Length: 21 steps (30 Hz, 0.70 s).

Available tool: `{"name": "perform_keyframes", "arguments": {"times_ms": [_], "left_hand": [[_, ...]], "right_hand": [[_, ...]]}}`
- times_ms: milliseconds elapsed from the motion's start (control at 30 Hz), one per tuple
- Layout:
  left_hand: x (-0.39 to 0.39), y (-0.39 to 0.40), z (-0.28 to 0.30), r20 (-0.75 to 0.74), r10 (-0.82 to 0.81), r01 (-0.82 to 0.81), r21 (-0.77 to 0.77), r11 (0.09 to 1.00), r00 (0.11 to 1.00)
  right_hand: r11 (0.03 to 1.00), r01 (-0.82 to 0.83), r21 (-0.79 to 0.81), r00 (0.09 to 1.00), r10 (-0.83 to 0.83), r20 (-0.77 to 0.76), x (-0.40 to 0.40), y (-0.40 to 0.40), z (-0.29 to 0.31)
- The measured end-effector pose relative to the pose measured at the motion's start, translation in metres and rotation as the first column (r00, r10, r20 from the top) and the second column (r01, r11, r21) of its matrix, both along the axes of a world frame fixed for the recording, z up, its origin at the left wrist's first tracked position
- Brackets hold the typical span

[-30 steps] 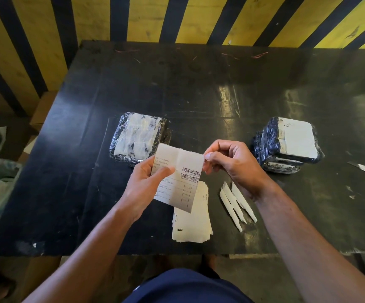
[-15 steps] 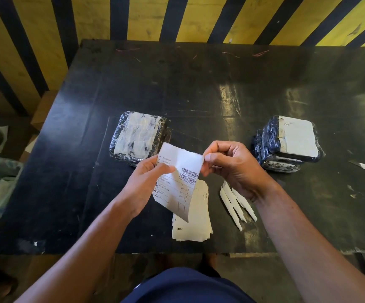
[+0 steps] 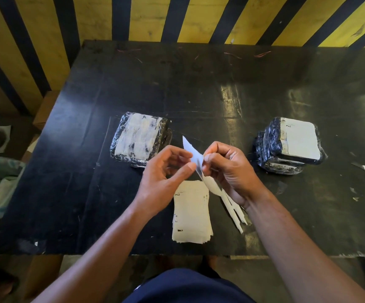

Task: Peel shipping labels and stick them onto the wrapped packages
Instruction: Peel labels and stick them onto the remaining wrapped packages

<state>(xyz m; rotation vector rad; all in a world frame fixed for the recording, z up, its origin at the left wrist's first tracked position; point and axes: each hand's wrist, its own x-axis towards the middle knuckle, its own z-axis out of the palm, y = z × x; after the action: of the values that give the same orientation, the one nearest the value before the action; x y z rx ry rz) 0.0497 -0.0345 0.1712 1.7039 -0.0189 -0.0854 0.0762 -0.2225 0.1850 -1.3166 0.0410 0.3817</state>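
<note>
White label [image 3: 193, 157] (seen edge-on, curled, its print hidden) is pinched between left hand [image 3: 166, 178] thumb and right hand [image 3: 229, 171] fingertips above the label stack [image 3: 191, 217].

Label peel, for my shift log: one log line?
stage: peeling | label: pinched by left hand and right hand | left package: unlabeled

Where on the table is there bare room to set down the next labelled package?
Bare table runs across the far half, behind both packages. A free patch also lies between the left package and the right stack. The near middle is crowded: the label pile, backing strips and both hands on the label. Scraps litter the right edge.
</note>
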Motion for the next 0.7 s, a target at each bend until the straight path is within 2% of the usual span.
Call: {"name": "perform_keyframes", "arguments": {"times_ms": [100,300,533,633,700], "left_hand": [[0.001,-0.01,0.003,0.009,-0.039,0.04,-0.028,0.999,0.999],[0.004,-0.014,-0.002,-0.036,-0.019,0.016,-0.076,0.997,0.999],[0.009,-0.017,-0.003,-0.132,0.005,-0.019,-0.1,0.995,0.991],[0.01,-0.023,-0.008,-0.189,0.045,-0.066,-0.108,0.992,0.981],[0.013,-0.027,-0.012,-0.277,0.087,-0.141,-0.183,0.973,0.957]], "right_hand": [[1.0,-0.002,-0.017,1.0,0.003,0.016,0.002,0.001,-0.002],[0.999,-0.004,-0.041,1.0,0.005,0.01,0.007,0.0,-0.006],[0.993,-0.103,-0.065,0.994,0.104,0.02,0.009,-0.014,-0.008],[0.986,-0.088,-0.141,0.995,0.093,0.029,0.011,-0.019,-0.014],[0.985,-0.05,-0.167,0.998,0.054,0.024,0.011,-0.023,-0.019]]}}
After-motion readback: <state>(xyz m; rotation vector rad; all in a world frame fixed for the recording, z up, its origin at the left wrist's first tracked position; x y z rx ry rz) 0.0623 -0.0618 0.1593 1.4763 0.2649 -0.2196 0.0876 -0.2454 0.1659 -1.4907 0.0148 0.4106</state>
